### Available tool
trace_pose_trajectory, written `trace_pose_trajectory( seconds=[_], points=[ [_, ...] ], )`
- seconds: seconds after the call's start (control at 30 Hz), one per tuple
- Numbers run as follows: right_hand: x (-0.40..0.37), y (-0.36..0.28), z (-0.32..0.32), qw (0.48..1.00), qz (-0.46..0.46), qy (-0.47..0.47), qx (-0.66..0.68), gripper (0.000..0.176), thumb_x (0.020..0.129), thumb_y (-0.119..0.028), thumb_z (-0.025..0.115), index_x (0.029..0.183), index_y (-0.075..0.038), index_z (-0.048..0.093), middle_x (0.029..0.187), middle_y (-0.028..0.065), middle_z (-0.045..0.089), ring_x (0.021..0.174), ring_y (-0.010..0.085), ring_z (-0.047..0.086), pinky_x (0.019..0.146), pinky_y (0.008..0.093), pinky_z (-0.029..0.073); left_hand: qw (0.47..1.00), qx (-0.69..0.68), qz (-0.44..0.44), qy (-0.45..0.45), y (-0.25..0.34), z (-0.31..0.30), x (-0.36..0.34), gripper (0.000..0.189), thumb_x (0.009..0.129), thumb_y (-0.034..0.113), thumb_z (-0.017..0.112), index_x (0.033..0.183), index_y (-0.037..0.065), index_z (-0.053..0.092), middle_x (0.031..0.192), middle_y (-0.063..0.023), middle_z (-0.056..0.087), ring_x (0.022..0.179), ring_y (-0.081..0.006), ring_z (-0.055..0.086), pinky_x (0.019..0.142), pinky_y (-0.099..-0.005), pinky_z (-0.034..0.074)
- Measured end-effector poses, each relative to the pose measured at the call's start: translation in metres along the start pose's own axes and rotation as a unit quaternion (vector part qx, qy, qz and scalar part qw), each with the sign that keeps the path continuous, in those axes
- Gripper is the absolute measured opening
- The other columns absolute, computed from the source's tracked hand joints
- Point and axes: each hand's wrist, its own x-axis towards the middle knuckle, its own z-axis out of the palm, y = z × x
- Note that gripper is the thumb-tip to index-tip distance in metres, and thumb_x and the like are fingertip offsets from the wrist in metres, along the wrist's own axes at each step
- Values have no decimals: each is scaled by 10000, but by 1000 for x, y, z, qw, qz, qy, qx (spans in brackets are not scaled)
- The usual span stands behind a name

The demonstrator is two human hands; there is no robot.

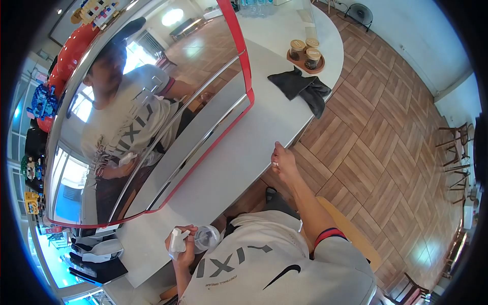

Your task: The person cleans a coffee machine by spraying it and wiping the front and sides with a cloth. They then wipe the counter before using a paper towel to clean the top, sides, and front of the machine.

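The left hand (184, 250) is clamped around a spray bottle (203, 238), held low in front of the body, just off the near edge of the white counter (244, 152); the bottle has a clear, rounded body and a white trigger head, which sticks out beside the fingers; it is tilted, and its contents cannot be made out. The right hand (282, 160) reaches forward to the counter's rim with the fingers curled together in a fist; a small pale spot shows at the knuckles, and whether it grips anything cannot be told. A curved glass display case (152, 127) with red trim stands on the counter and mirrors the person; farther along lie a dark cloth (301, 87) and a round wooden tray (305, 65) of three lidded jars.
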Motion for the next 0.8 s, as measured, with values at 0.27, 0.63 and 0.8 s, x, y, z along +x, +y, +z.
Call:
trace_pose_trajectory(
  seconds=[0.27, 0.63, 0.8],
  points=[
    [21, -67, -8, 948, -251, 54, -188, 470, 1018, -417, 508, 689, -83, 470, 520, 23, 458, 452, 170, 442, 419, 326, 346, 1000, 22, 6, -11, 3, 12, -3, 81, 827, 24, 605, 884, -32, 626, 887, -141, 698, 877, -250, 701, 874, -389, 544],
    [181, -172, -25, 579, -372, 143, -712, 356, 925, -382, 610, 1163, -119, 636, 904, 222, 707, 895, 409, 686, 767, 497, 553, 992, 69, -104, 12, 15, 11, -30, 125, 862, 66, 634, 925, -40, 655, 904, -136, 703, 870, -208, 697, 812, -338, 550],
    [178, -88, 13, 586, -269, 74, -760, 636, 879, -345, 630, 1464, -198, 428, 1066, 226, 702, 1027, 371, 678, 864, 473, 551, 994, 28, -80, 68, 5, -1, -44, 149, 887, 74, 617, 965, -50, 642, 911, -155, 704, 863, -213, 707, 785, -329, 559]
  ],
)
